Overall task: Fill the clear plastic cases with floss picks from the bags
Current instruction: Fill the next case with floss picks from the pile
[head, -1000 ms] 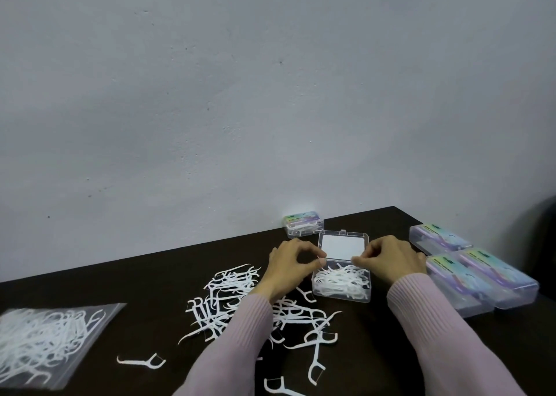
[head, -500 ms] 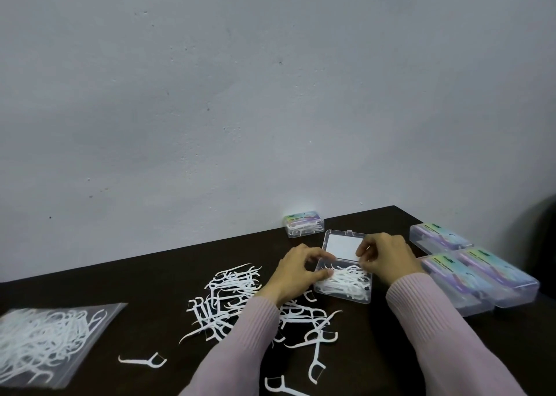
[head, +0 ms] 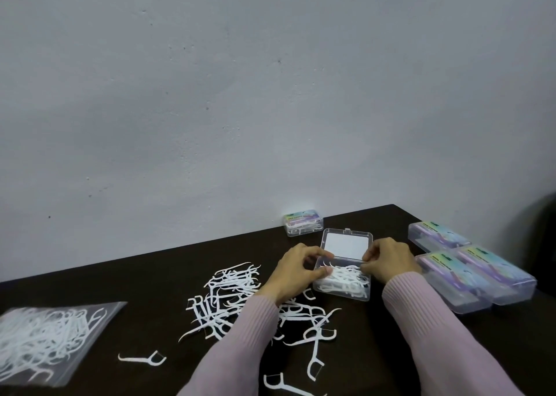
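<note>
An open clear case [head: 340, 294] lies on the dark table [head: 168, 275], its lid [head: 346, 243] folded back and white floss picks [head: 346, 278] inside. My left hand [head: 296, 270] grips the case's left end, index finger on the far corner and thumb at the near wall. My right hand [head: 389, 260] pinches picks at the case's far right corner. A loose pile of picks [head: 231, 287] lies left of the case, partly under my left sleeve. A clear bag of picks [head: 45, 338] lies at the far left.
Three closed filled cases [head: 460, 278] with coloured labels sit in a cluster at the right. Another closed case [head: 304, 224] stands against the wall behind the open one. Single picks [head: 141, 359] lie near the front edge. The table's right corner is close to the cases.
Both hands came down from the lid's corners to the case body and its picks. The case has shifted slightly. The camera view has barely changed.
</note>
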